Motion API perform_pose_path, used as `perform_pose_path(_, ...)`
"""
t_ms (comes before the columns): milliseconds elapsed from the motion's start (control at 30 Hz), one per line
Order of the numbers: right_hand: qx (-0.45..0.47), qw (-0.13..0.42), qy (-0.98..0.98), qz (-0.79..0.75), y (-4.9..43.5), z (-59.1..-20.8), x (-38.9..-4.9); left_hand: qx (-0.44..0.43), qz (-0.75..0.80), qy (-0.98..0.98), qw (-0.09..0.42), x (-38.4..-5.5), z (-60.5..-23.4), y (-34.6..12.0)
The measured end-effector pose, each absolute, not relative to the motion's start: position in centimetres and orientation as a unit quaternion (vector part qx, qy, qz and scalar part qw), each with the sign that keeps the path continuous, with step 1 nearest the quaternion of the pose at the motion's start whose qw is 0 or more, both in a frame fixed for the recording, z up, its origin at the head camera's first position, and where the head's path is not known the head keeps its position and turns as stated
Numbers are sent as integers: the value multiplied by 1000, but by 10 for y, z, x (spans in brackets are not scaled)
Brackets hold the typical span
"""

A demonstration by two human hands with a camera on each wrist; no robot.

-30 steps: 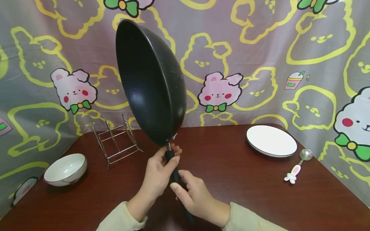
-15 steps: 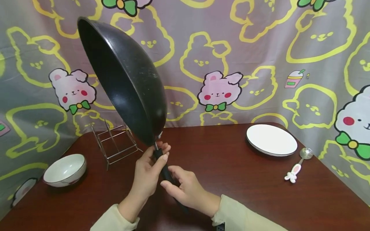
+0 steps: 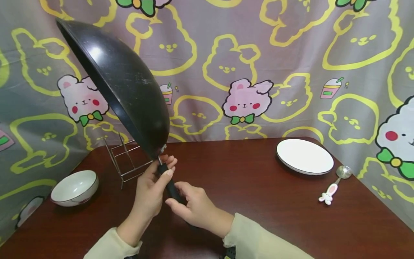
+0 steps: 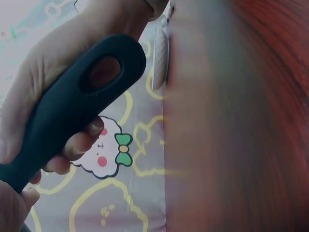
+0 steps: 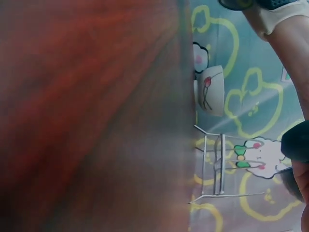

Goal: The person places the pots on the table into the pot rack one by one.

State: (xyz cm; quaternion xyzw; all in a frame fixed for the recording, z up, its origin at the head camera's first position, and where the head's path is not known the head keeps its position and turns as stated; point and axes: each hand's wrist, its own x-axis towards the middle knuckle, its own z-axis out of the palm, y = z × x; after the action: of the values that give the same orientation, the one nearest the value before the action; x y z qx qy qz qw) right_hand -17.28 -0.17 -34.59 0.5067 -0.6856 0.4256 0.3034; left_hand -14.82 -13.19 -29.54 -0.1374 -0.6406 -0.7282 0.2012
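A black wok (image 3: 129, 79) is held up above the table, tilted to the left, its scuffed outer side turned toward me and its hollow facing left and down. My left hand (image 3: 152, 190) grips the black handle (image 3: 171, 189) close under the pan. Lower on the same handle, my right hand (image 3: 197, 207) holds on with thumb and fingers round it. In the left wrist view the handle's end (image 4: 106, 67) with its hanging hole sticks out past the fingers. Only a bit of the dark handle (image 5: 297, 140) shows in the right wrist view.
A silver wire rack (image 3: 129, 158) stands at the back left, partly behind the wok and left hand. In front of it on the left is a white bowl (image 3: 76, 189). At the right lie a white plate (image 3: 304, 156) and a rabbit-handled spoon (image 3: 333, 187). A patterned curtain hangs behind.
Both hands have moved left with the wok. The wok has tipped further left and turned, so more of its outer side and less of its inside shows.
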Motion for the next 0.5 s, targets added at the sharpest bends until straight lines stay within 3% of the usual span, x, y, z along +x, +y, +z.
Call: perform_pose_path(500, 495, 280, -713, 411, -28, -340, -171, -138, -747, -626, 177, -151, -298, -162)
